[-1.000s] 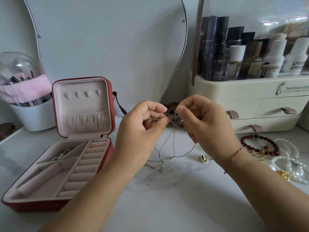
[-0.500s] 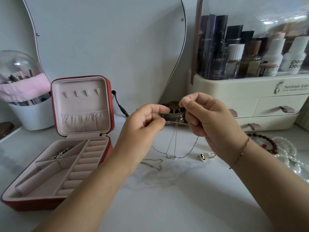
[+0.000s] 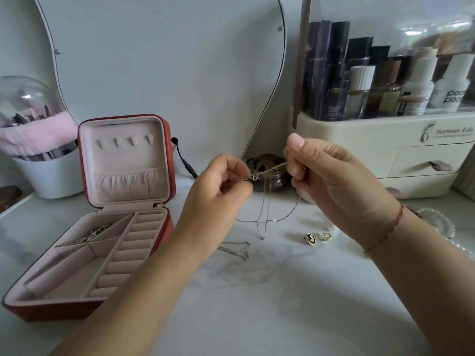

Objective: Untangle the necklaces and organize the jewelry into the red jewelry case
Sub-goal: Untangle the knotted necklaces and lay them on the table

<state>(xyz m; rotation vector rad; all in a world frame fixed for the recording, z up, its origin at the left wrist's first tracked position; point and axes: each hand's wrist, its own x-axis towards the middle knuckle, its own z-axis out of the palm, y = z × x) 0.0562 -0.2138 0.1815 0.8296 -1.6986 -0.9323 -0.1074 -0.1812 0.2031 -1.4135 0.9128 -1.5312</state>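
A thin silver necklace (image 3: 267, 217) is stretched between both hands above the marble tabletop. My left hand (image 3: 218, 191) pinches its clasp end, and my right hand (image 3: 326, 181) pinches the chain higher up to the right. Loops of chain hang down toward the table. A second thin chain (image 3: 235, 249) lies loose on the table below my left wrist. The red jewelry case (image 3: 164, 229) stands open at the left, with a silver piece (image 3: 93, 232) in its back compartment. Two small earrings (image 3: 317, 237) lie near my right wrist.
A cream cosmetics organizer (image 3: 385, 140) with drawers stands at the back right. A white brush holder (image 3: 48, 173) with a clear dome is at the far left. A small dark jar (image 3: 270, 168) sits behind my hands. Pearl beads (image 3: 434, 222) lie at the right edge.
My hands have drawn apart, pulling the chain taut between them. My right hand rose and shifted right. The hanging loops have lifted higher off the table.
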